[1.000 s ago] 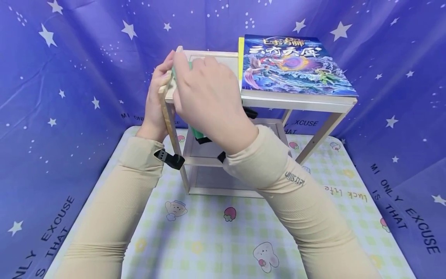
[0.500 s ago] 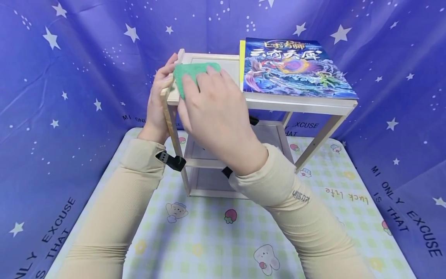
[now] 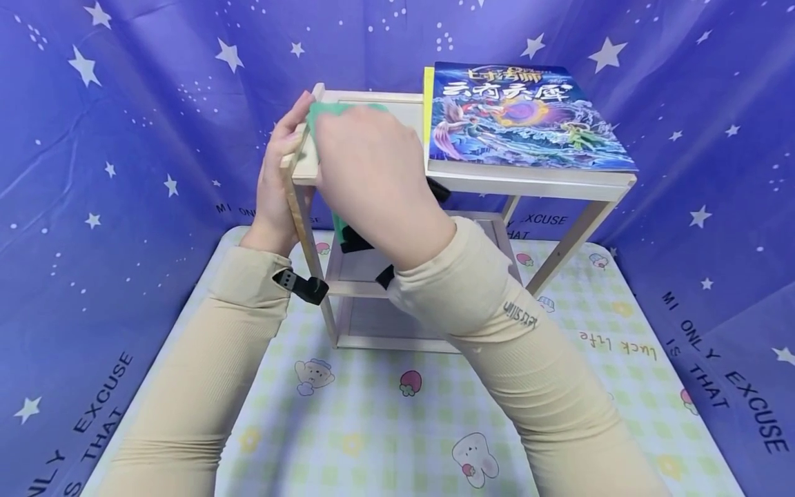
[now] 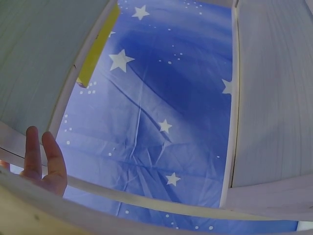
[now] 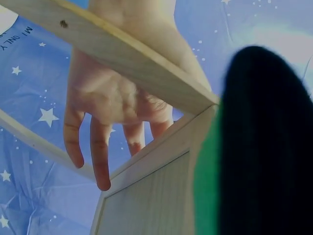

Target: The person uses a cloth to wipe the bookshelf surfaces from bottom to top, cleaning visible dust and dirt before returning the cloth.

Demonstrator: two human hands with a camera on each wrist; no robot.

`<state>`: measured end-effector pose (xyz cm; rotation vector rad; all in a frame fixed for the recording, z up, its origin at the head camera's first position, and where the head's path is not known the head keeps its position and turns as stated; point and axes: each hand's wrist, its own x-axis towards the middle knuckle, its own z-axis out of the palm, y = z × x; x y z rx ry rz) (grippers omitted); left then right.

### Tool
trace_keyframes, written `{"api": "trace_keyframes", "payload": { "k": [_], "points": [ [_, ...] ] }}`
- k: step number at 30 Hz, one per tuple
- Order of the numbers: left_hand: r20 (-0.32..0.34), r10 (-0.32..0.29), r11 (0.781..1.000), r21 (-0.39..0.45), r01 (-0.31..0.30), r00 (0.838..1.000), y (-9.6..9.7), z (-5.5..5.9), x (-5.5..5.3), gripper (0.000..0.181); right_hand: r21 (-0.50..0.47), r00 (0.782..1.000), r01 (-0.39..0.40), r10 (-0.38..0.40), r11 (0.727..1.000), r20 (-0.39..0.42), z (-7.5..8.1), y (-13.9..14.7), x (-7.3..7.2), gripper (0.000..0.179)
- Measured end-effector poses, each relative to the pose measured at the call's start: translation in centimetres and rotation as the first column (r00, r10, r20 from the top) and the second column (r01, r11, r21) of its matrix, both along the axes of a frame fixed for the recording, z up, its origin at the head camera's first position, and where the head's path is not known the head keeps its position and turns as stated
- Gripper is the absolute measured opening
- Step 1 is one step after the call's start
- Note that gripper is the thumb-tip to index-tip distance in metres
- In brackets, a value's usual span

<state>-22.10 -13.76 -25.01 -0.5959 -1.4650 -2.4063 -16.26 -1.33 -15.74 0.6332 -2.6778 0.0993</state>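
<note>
In the head view, my right hand [image 3: 379, 179] holds a green cloth [image 3: 329, 110] on the left part of a small wooden shelf's top. Its bent knuckles face up and the fingertips are hidden; part of the cloth hangs below the front edge. My left hand [image 3: 273, 193] grips the left side of the wooden shelf [image 3: 534, 182]. Two left fingers [image 4: 32, 156] show at the underside of the top in the left wrist view. From the right wrist, the left palm [image 5: 117, 100] appears behind a wooden bar, with a strip of green cloth [image 5: 206, 186] at right.
A blue illustrated book [image 3: 528, 121] lies on the right of the shelf top, over something yellow [image 3: 428, 103]. Lower tiers [image 3: 397, 321] sit beneath. The shelf stands on a checked tablecloth [image 3: 373, 414], with a starry purple curtain [image 3: 155, 103] around it.
The right hand slid back toward the front edge and down, then forward and up again over the cloth, covering most of it now. The left hand keeps its hold; shelf and book stay put.
</note>
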Motion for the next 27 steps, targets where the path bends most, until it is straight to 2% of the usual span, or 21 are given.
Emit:
{"api": "trace_keyframes", "payload": {
  "k": [10, 14, 20, 27],
  "points": [
    [0.031, -0.001, 1.000, 0.027, 0.000, 1.000, 0.1, 0.2, 0.1, 0.054, 0.060, 0.993, 0.063, -0.069, 0.996, 0.098, 1.1, -0.8, -1.2, 0.030],
    [0.019, 0.017, 1.000, 0.013, -0.018, 1.000, 0.1, 0.2, 0.0, 0.053, 0.058, 0.991, 0.075, -0.081, 0.995, 0.108, 1.3, -1.0, -1.6, 0.034],
    [0.010, 0.027, 0.999, 0.036, -0.027, 1.000, 0.1, 0.1, -0.1, 0.039, 0.032, 0.987, 0.100, -0.103, 0.994, 0.124, 1.5, -1.2, -2.1, 0.038],
    [0.013, 0.031, 0.998, 0.046, -0.032, 0.999, 0.2, 0.1, -0.1, 0.032, 0.003, 0.986, 0.123, -0.122, 0.992, 0.115, 1.4, -1.4, -2.8, 0.029]
  ]
}}
